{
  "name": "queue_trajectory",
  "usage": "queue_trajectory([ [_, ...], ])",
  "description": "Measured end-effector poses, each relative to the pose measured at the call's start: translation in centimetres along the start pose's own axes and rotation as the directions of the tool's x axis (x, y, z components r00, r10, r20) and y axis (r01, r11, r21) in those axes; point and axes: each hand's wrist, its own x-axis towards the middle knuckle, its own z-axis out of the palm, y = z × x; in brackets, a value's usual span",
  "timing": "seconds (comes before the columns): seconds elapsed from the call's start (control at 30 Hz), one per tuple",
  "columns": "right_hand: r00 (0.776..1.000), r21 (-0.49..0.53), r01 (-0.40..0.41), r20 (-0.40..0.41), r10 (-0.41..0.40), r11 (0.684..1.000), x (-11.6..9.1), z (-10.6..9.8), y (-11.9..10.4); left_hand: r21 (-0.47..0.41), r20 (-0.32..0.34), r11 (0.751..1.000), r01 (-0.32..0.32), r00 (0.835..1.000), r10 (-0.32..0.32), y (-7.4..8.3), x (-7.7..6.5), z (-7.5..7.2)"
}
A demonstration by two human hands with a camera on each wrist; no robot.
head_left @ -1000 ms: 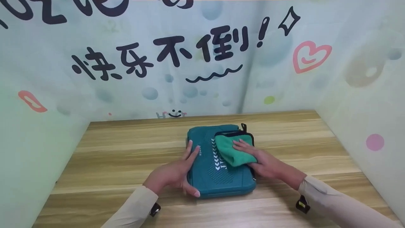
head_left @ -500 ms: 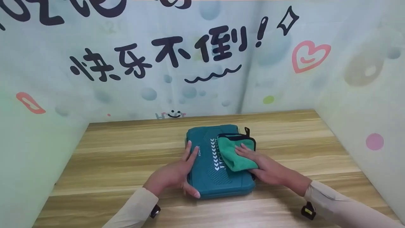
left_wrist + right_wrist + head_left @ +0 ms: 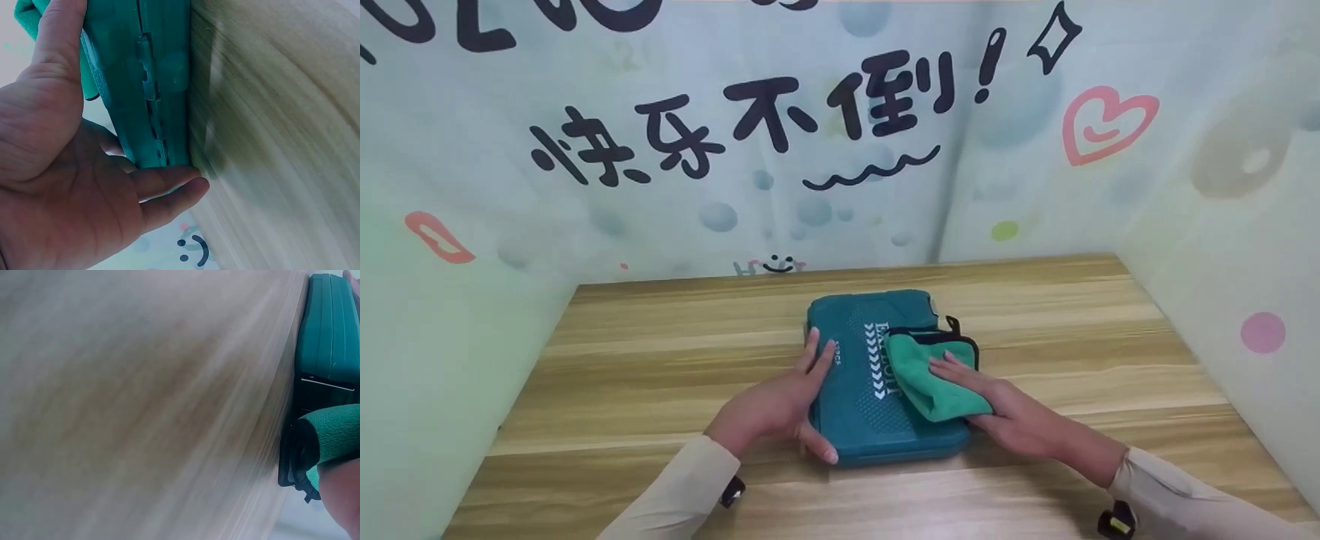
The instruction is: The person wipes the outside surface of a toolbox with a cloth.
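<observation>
A teal hard plastic case [image 3: 859, 420] with white arrow and letter print lies flat on the table. My left hand [image 3: 776, 401] holds its left side, thumb at the near corner and fingers spread along the edge. The left wrist view shows the case's jointed seam [image 3: 149, 84] beside that hand. On the right part of the lid lies a folded green cloth [image 3: 919, 375] with black trim and a small loop. My right hand [image 3: 1016, 416] grips this cloth and presses it against the case. In the right wrist view, the cloth [image 3: 337, 430] hangs over the case's side.
The wood-grain table [image 3: 682, 337] extends around the case. A printed fabric backdrop [image 3: 660, 225] with black lettering stands behind it, and pale walls [image 3: 1207, 270] close in both sides. Small black devices [image 3: 1117, 520] are strapped at both wrists.
My right hand has drawn the green cloth rightward and toward me across the lid, uncovering more of the print. My left hand stays at the case's left side.
</observation>
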Motion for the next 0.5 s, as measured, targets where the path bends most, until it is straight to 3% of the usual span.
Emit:
queue_trajectory([
  [0.23,0.999,-0.02,0.032,-0.006,-0.032,0.999,0.2,0.0,0.0,0.064,0.047,0.998,0.025,0.998,-0.029,1.0,-0.1,-0.7],
  [0.37,1.0,-0.055,0.019,-0.011,-0.02,0.998,0.4,-0.2,0.0,0.14,0.052,0.988,0.068,0.996,-0.076,3.1,0.4,-0.8],
  [0.5,1.0,-0.078,0.001,-0.005,-0.001,0.997,0.8,-0.4,0.2,0.23,0.062,0.973,0.026,0.997,-0.042,5.4,1.4,-0.1],
])
